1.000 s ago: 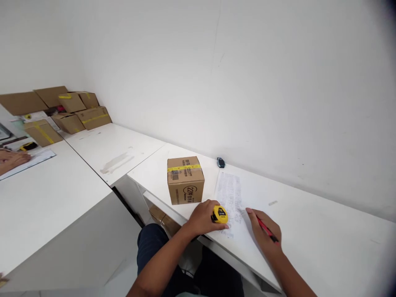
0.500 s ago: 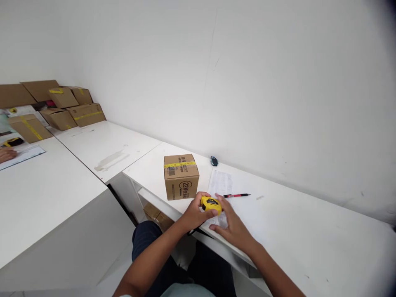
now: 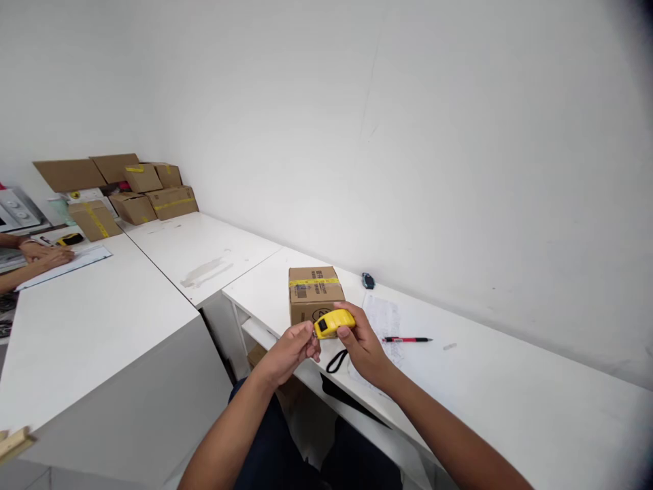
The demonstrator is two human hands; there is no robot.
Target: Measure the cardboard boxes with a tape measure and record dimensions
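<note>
A yellow tape measure is held up in front of the cardboard box, with a black wrist strap hanging below it. My right hand is closed around the right end of its case. At the left end, by the tape's mouth, the fingers of my left hand are pinched; the metal tip between them is barely visible. Just behind both hands stands the cardboard box, sealed with yellow tape across its top. The tape measure hides part of the box's front face.
Papers lie right of the box, with a red and black pen over them. A small dark object sits by the wall. Further left, a co-worker's hands rest at a clipboard, near several stacked boxes.
My right hand has taken hold of the tape measure's case, and my left hand has shifted to its mouth end. The tape measure has been turned and raised. The view has swung left.
</note>
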